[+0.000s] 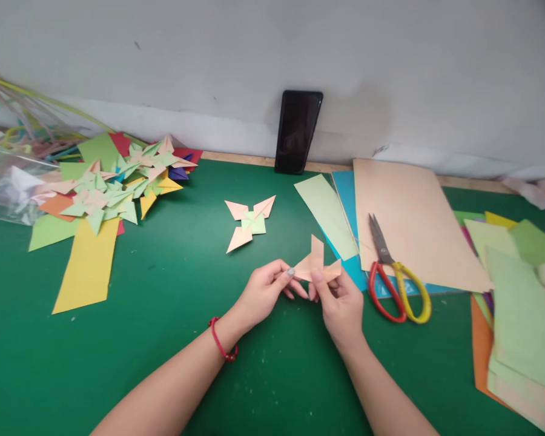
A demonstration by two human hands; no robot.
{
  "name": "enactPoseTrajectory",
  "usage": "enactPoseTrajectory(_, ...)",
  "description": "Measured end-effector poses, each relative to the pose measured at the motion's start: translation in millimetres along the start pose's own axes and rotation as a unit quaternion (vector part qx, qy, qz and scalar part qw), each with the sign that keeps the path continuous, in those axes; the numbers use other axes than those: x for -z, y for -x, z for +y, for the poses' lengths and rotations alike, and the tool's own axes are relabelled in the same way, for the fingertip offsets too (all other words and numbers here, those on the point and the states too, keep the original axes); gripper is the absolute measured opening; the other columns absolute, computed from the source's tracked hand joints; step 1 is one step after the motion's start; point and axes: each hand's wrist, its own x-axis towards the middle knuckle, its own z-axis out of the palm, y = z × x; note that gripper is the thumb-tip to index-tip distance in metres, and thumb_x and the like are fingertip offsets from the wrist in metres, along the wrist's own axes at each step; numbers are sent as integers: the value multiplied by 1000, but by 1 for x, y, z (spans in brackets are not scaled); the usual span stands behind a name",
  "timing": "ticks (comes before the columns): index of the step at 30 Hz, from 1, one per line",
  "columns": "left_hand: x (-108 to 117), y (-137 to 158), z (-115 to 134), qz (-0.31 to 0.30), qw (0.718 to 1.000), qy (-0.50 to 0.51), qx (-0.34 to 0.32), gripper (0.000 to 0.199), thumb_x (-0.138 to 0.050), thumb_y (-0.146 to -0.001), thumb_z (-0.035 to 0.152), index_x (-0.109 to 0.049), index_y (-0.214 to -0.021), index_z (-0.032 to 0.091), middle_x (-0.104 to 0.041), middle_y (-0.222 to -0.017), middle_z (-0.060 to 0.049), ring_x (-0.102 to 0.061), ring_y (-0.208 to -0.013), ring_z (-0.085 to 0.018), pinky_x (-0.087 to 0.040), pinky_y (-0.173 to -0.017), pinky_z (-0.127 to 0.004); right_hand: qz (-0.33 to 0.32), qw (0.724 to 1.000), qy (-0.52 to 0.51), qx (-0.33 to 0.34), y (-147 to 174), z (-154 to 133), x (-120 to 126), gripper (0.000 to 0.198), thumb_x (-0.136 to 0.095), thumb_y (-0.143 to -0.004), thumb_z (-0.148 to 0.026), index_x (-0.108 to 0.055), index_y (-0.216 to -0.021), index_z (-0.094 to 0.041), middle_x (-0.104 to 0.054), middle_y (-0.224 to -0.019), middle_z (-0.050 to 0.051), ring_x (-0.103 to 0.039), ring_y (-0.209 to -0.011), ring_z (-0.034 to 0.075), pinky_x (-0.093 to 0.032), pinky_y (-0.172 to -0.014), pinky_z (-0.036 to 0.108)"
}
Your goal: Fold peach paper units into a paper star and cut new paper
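Between my two hands is a folded piece of peach paper (317, 254), with one strip standing up and pointed flaps to the sides. My left hand (270, 287) pinches its left point between thumb and fingers. On the other side, my right hand (340, 300) grips the paper with the thumb pressed on its middle. Just beyond my left hand lies a folded paper star (253, 223), pale green in the centre with three peach points. Scissors (386, 260) with one red and one yellow handle lie right of my right hand, their blades on a large peach sheet.
A black phone (298, 132) leans against the wall. Folded paper stars (113, 188) are heaped at left, with a yellow strip (88, 260) and a clear plastic bag (9, 188). A peach sheet (404, 206) and a pale green strip (324, 212) lie right; green sheets (527, 321) are stacked far right.
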Motion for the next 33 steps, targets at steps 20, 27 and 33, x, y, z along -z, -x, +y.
enactPoseTrajectory(20,3,3,4,-18,1000,-15,-8,27,-52,-87,38,-51,-73,16,-71,-70,-7,-66,-67,-15,-47,-64,-25,-53,989,-125,-66,-2,4,4,18,-61,-82,-33,-51,-77,-19,-49,-49,-6,-43,-42,9,-32,-43,23)
enactPoseTrajectory(27,-2,5,9,-43,993,-109,1,18,-54,-85,29,-56,-74,15,-66,-71,-2,-64,-68,-15,-47,-63,-24,-85,989,-107,-54,0,6,5,18,-59,-84,-32,-51,-74,-20,-49,-50,-6,-43,-44,9,-33,-45,22)
enactPoseTrajectory(33,0,5,13,-66,986,-152,-6,19,-52,-85,23,-62,-71,14,-67,-73,-4,-63,-70,-16,-47,-68,-25,-112,990,-73,-37,1,0,4,22,-59,-84,-32,-48,-70,-19,-47,-48,-7,-42,-42,7,-32,-43,21)
